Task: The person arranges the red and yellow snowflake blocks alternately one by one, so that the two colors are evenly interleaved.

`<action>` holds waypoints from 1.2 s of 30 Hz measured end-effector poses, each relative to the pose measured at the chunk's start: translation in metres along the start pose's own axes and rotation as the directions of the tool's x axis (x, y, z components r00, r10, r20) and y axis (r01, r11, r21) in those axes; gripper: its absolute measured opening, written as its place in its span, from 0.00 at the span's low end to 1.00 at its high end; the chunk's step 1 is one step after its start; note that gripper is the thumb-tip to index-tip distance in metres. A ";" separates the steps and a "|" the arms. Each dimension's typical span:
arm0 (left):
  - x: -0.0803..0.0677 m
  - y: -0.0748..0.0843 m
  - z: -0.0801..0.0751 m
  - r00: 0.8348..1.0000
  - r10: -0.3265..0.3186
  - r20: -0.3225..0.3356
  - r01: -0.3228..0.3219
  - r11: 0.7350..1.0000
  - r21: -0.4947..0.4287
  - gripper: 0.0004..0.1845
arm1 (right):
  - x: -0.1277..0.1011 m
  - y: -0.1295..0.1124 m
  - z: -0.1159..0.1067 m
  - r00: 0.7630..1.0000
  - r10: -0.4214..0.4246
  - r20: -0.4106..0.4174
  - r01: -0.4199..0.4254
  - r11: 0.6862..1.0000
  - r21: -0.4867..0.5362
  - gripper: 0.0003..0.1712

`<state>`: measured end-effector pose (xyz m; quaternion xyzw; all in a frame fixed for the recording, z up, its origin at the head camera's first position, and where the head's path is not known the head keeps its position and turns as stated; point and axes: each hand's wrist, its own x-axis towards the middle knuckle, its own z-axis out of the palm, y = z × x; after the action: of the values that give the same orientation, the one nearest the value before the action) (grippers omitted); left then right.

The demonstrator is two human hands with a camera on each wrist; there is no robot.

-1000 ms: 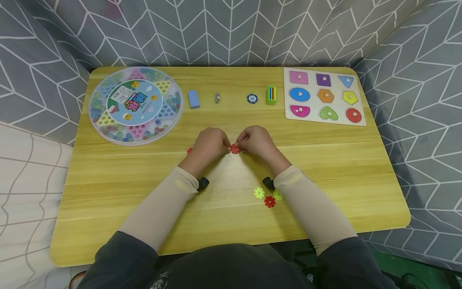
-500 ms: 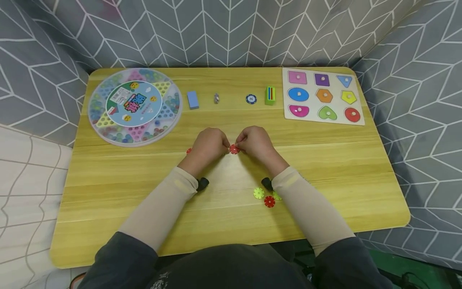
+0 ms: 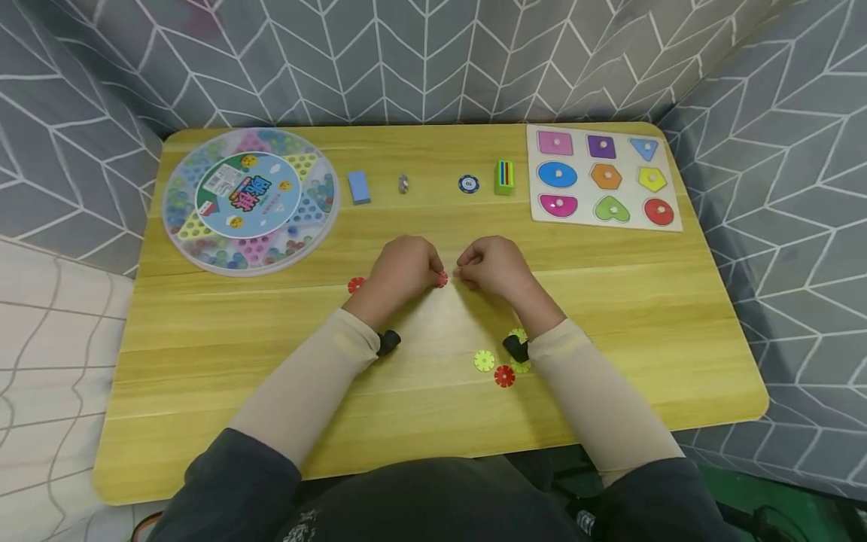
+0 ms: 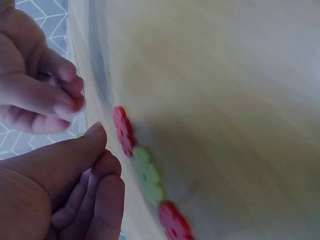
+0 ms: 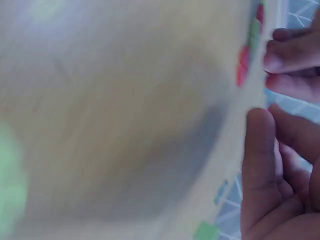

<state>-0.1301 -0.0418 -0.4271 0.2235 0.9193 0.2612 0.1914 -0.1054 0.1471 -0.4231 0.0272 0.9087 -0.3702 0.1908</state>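
My left hand point(image 3: 407, 263) is over the table with its fingers curled and its thumb against the index finger. Its fingertips overlap a red notched disc point(image 3: 443, 279) in the head view. The left wrist view has this disc point(image 4: 123, 131) beside the fingers, in a row with a green disc point(image 4: 148, 175) and another red disc point(image 4: 174, 222). Another red disc point(image 3: 356, 284) shows left of that hand. To the right, my right hand point(image 3: 497, 267) has thumb and index tips together, with nothing visible between them, apart from the disc.
Near the right wrist lie a yellow-green disc point(image 3: 484, 360), a red disc point(image 3: 504, 376) and others partly covered. At the back are a round marble board game point(image 3: 250, 201), blue block point(image 3: 360, 187), small metallic item point(image 3: 403, 184), poker chip point(image 3: 468, 184), green block point(image 3: 504, 178) and shape puzzle point(image 3: 605, 178).
My right hand has drawn away to the right from the red disc. My left hand has shifted slightly right, covering more of that disc. More yellow-green shows by my right wrist.
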 end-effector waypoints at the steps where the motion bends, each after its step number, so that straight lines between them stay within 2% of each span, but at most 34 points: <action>1: 0.001 0.002 0.000 1.000 0.004 -0.002 -0.004 1.000 0.009 0.03 | -0.005 0.001 -0.005 1.000 -0.007 0.003 0.007 1.000 -0.013 0.06; 5: 0.003 0.007 0.001 1.000 -0.005 0.006 0.004 1.000 0.030 0.04 | -0.032 0.005 -0.017 0.999 -0.033 0.037 0.036 0.996 -0.086 0.06; 9: 0.003 0.010 0.003 1.000 -0.001 0.019 -0.001 0.998 0.064 0.07 | -0.068 0.008 -0.010 0.993 -0.075 0.088 0.090 0.979 -0.181 0.09; 11: 0.002 0.010 0.004 1.000 0.001 0.025 -0.003 0.997 0.079 0.07 | -0.085 0.009 0.000 0.986 -0.116 0.124 0.144 0.957 -0.251 0.12; 15: 0.002 0.008 0.004 1.000 0.007 0.028 -0.010 0.994 0.110 0.08 | -0.105 0.009 0.020 0.966 -0.203 0.159 0.250 0.891 -0.379 0.17; 19: 0.003 0.008 0.004 1.000 0.009 0.027 -0.012 0.994 0.111 0.08 | -0.109 0.010 0.031 0.961 -0.220 0.165 0.272 0.857 -0.437 0.16; 25: 0.005 0.010 0.005 0.999 -0.010 0.051 0.006 0.998 0.068 0.09 | -0.110 0.013 0.036 0.960 -0.197 0.197 0.269 0.836 -0.478 0.14; 36: 0.007 0.011 0.007 0.999 -0.014 0.035 0.013 0.999 0.037 0.07 | -0.106 0.015 0.032 0.961 -0.192 0.199 0.270 0.805 -0.528 0.14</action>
<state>-0.1292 -0.0264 -0.4282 0.2253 0.9219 0.2391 0.2053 0.0065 0.1454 -0.4149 -0.1649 0.9578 -0.1147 0.2055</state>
